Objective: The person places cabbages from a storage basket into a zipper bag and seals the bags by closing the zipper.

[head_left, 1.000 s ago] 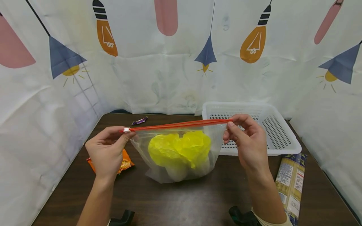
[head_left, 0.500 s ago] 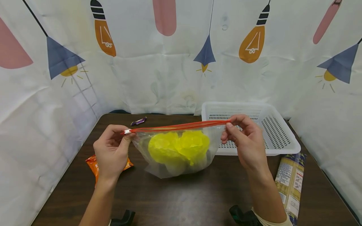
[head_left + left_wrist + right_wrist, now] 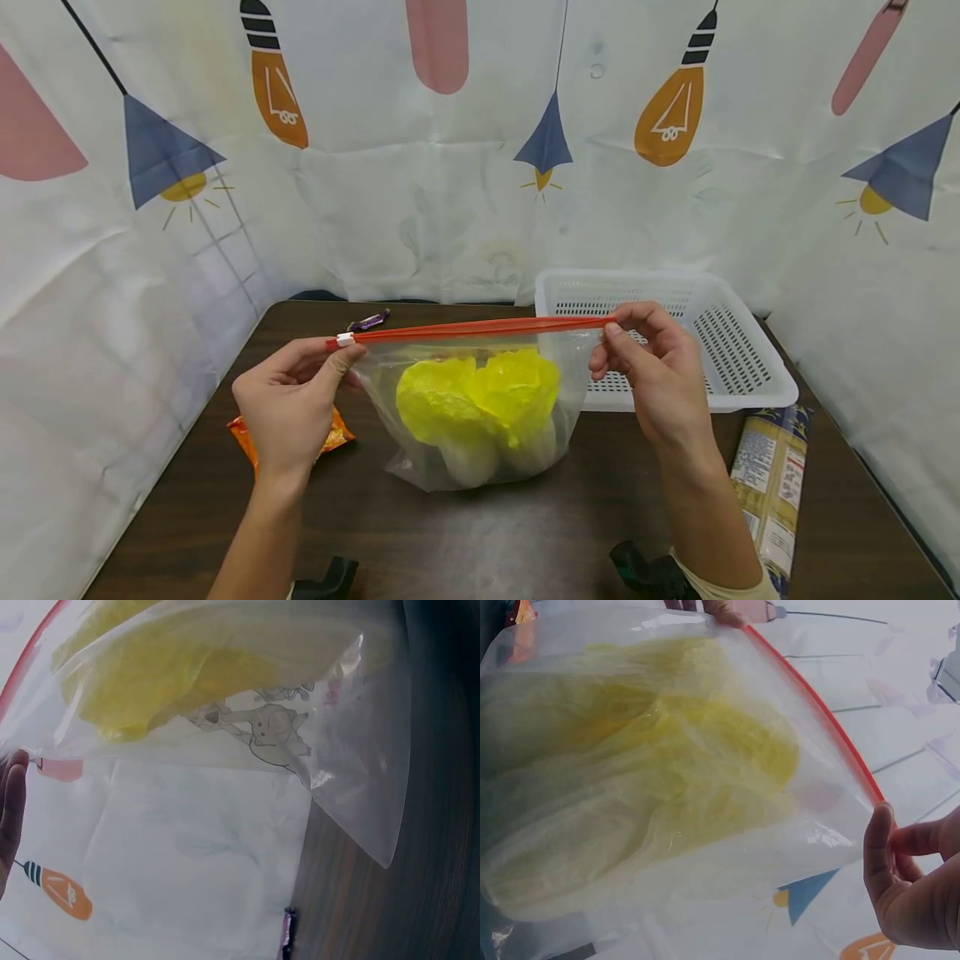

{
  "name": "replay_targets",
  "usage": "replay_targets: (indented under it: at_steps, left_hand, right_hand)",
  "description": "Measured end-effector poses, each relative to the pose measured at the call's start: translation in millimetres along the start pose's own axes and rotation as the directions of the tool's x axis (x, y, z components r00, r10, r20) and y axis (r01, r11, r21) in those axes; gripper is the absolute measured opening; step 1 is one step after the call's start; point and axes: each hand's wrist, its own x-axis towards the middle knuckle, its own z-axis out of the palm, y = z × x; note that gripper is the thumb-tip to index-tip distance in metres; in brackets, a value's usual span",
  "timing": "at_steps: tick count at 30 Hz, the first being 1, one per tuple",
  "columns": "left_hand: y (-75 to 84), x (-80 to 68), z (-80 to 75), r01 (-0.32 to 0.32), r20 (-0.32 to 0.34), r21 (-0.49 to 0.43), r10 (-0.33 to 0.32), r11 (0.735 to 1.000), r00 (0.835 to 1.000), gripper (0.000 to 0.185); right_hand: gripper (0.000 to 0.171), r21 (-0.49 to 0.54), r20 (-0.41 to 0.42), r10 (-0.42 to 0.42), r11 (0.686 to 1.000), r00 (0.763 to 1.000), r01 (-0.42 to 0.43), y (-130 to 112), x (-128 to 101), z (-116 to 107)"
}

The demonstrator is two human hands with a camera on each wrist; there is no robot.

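A clear zip bag (image 3: 408,462) with a red zip strip (image 3: 480,328) hangs upright over the table, stretched wide between both hands. Inside are yellow leafy cabbages (image 3: 480,396) with pale white stems. My left hand (image 3: 288,408) pinches the bag's top left corner, right by the white slider (image 3: 345,339). At the opposite end of the strip, the thumb and index finger of my right hand (image 3: 667,367) grip the red edge. The right wrist view shows this pinch at the bag corner (image 3: 847,840). In the left wrist view the bag (image 3: 352,780) hides much of the background.
Behind my right hand stands a white perforated basket (image 3: 776,392). A long yellow and blue pack (image 3: 776,483) lies at the table's right side. An orange packet (image 3: 337,432) sits partly behind my left hand; a purple-wrapped candy (image 3: 369,321) lies near the table's (image 3: 480,550) back edge.
My left hand swung inward and then back out, with the slider now slightly further right. The bag's bottom rose a little and came down again. My right hand stays almost in place.
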Motion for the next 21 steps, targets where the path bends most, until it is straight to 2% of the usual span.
replay_targets:
  at_steps: [5,8,15,21]
  left_hand:
    - [1.7,1.7,-1.4,0.135,0.071,-0.025,-0.133,0.990,0.989,0.010]
    - [2.0,2.7,-1.4,0.188,0.104,-0.059,-0.181,0.980,0.978,0.011]
    - [-2.1,4.4,-1.2,0.210,0.126,-0.223,-0.185,0.952,0.975,0.016]
    - [-6.2,3.2,0.9,0.211,0.165,-0.274,-0.170,0.938,0.971,0.017]
  right_hand:
    - [0.006,-0.002,-0.005,0.008,1.000,1.000,-0.008,2,1,-3]
    - [0.005,-0.010,-0.016,0.021,1.000,1.000,-0.021,3,2,-5]
    - [0.005,-0.005,-0.031,0.045,0.999,0.999,-0.045,6,7,-9]
    - [0.004,-0.007,-0.061,0.052,0.999,0.997,-0.052,11,10,-10]
